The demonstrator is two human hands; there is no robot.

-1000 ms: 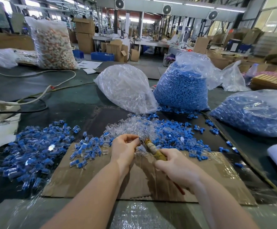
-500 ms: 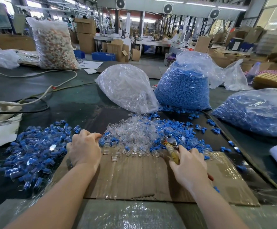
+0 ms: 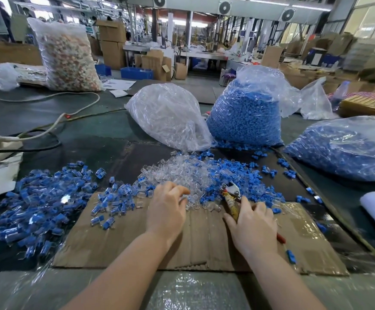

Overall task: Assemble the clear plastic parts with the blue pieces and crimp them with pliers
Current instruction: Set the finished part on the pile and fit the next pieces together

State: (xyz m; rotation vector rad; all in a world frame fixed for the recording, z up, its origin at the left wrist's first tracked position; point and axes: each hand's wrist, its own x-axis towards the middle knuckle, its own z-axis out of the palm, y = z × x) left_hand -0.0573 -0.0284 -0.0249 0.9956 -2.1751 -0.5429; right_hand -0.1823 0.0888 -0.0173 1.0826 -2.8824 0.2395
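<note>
The right hand point(image 3: 254, 222) is wrapped around the yellowed handle of the pliers point(image 3: 232, 198), gripping them flat on the cardboard sheet point(image 3: 204, 247) with the metal nose open and pointing at the far edge. The left hand point(image 3: 167, 209) reaches in with fingers curled down into the near fringe of the loose clear plastic parts point(image 3: 182, 173); whether it has one pinched, I cannot tell. That clear heap sits at the cardboard's far edge, mixed on its right with scattered blue pieces point(image 3: 233, 173). Off the left edge lies a broad pile of assembled blue-and-clear pieces point(image 3: 39, 204). Beyond, toward the table's far side, stand a bag of clear parts point(image 3: 166, 117) and a bag of blue pieces point(image 3: 247, 117), touching; another blue bag point(image 3: 343, 151) is at the right.
</note>
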